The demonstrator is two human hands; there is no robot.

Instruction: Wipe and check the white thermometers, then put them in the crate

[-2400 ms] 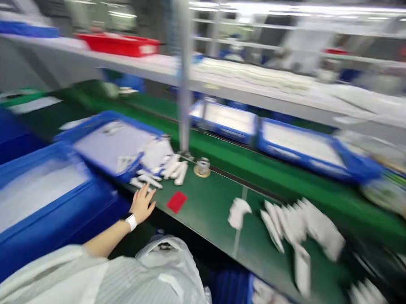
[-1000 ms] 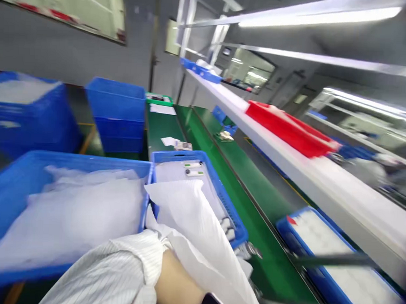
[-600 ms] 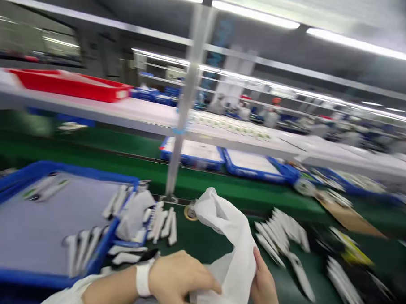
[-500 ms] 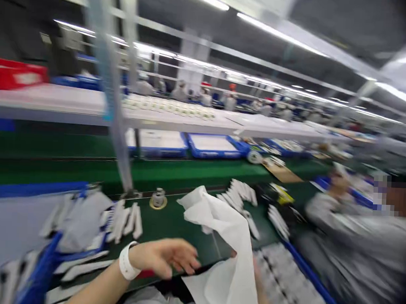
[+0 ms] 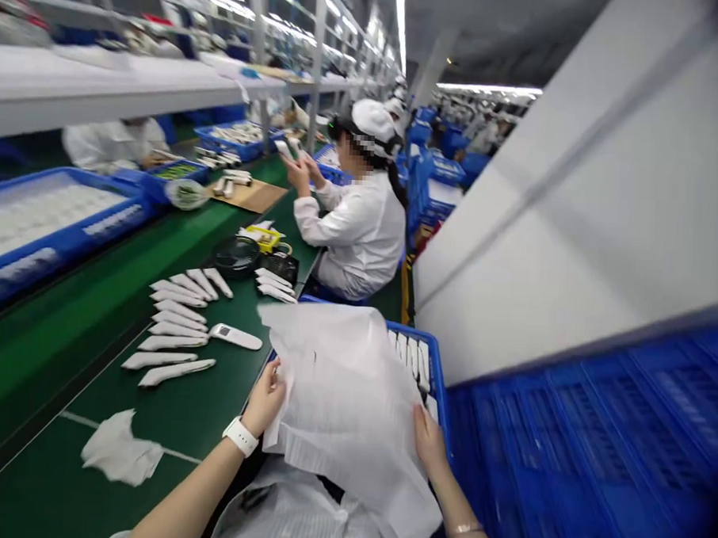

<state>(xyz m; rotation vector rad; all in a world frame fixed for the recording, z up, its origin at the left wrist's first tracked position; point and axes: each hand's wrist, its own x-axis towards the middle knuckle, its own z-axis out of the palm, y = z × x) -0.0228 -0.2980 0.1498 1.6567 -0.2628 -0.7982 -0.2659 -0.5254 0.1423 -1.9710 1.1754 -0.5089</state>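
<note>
A thin white sheet (image 5: 347, 387) is stretched between both hands in front of my body. My left hand (image 5: 265, 397), with a white wristband, pinches its left edge. Its right edge is gripped by my right hand (image 5: 428, 440). Beneath the sheet, partly covered, is a blue crate (image 5: 441, 368) holding rows of white slender pieces (image 5: 411, 354). Left of the sheet, several white curved handheld pieces (image 5: 175, 328) lie fanned out on the green bench. One white device (image 5: 235, 336) with a small dark window lies beside them.
A crumpled white piece (image 5: 122, 447) lies on the green bench (image 5: 41, 461). Farther along are a black round tray (image 5: 236, 256) and a yellow holder (image 5: 262, 237). A co-worker (image 5: 358, 213) in white sits ahead. Blue crates (image 5: 595, 438) stand at right, below a white panel (image 5: 576, 191).
The view has swung right toward the crate and co-worker. My left hand, apart from the sheet before, now grips its left edge. The sheet is spread wider over the crate.
</note>
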